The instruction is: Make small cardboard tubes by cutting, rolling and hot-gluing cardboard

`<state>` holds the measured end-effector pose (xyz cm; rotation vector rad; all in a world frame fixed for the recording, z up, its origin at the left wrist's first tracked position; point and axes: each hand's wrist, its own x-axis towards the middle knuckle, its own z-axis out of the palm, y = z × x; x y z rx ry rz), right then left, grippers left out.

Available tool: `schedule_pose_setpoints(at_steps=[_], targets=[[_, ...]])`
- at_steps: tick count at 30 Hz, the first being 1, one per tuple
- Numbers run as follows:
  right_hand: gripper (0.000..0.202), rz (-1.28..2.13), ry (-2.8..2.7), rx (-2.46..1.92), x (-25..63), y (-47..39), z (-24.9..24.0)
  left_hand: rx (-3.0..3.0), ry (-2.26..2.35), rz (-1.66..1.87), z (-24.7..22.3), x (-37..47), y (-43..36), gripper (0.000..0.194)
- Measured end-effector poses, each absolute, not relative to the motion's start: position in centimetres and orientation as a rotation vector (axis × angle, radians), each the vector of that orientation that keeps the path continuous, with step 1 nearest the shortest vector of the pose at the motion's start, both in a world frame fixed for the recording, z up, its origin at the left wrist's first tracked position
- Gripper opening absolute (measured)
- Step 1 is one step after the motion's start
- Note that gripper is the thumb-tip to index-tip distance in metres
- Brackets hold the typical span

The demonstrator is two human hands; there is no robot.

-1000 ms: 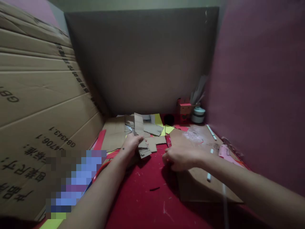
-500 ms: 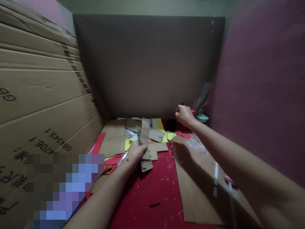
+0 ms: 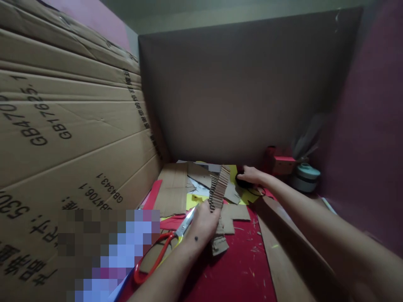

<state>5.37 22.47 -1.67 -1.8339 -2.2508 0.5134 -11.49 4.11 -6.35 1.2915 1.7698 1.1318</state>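
Corrugated cardboard strip [image 3: 224, 184] is in the left hand [image 3: 204, 222], roughly mid-surface, standing at a slight tilt with its ribbed top end above the fingers. Left hand closed on it, thumb on the right side; a torn cardboard end [image 3: 219, 245] shows below the grip, can't tell if it's the same piece. Right hand [image 3: 251, 175] is farther out and to the right, fingers curled down at a black object [image 3: 243, 181]; grip or just contact, can't tell. Black cord [image 3: 260, 193] loops out beside that object, over yellow paper [image 3: 252, 198]. Notched cardboard piece [image 3: 241, 212] lies flat on the red surface [image 3: 239, 268], just right of the left hand. Scissors [image 3: 157, 256] with red handles lie left of the left wrist, blades pointing away, tips hidden behind the hand. Beyond them: flat cardboard sheet [image 3: 173, 188], with a red strip [image 3: 153, 193] along its left edge. Wide brown board [image 3: 283, 256] is under the right forearm, pale scraps near its left edge. Back right: red-topped box [image 3: 283, 165] next to a jar with teal lid [image 3: 307, 176]. Large printed carton [image 3: 78, 117] walls off the left side. Lower-left patch is pixelated, contents unreadable.
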Motion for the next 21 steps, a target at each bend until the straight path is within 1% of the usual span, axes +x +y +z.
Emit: schedule_pose_setpoints(at_steps=[3,6,11,14,15,17,21], targets=[[0.033,0.536,-2.179,-1.758,4.4,23.5,-1.0,1.314,1.766,1.137,-6.5,-11.3,3.8,0.005],[0.04,0.507,-2.097,-1.63,2.1,25.3,1.2,1.32,1.795,1.133,-6.6,-11.2,3.4,0.006],[0.045,0.478,-2.063,-1.258,-5.1,27.4,5.6,1.301,1.894,1.091,-6.5,-11.0,3.1,0.008],[0.049,0.425,-2.01,-1.113,-8.6,27.4,6.3,1.323,1.92,1.06,-6.3,-10.8,2.9,0.012],[0.046,0.425,-1.998,-1.093,-9.3,27.3,6.1,1.341,1.925,1.049,-6.2,-10.7,2.8,0.014],[0.035,0.463,-1.992,-1.087,-9.7,27.0,5.3,1.379,1.937,1.028,-5.9,-10.5,2.5,0.016],[0.012,0.626,-1.985,-1.131,-7.6,26.1,4.2,1.409,1.94,1.014,-5.5,-10.3,2.2,0.02]])
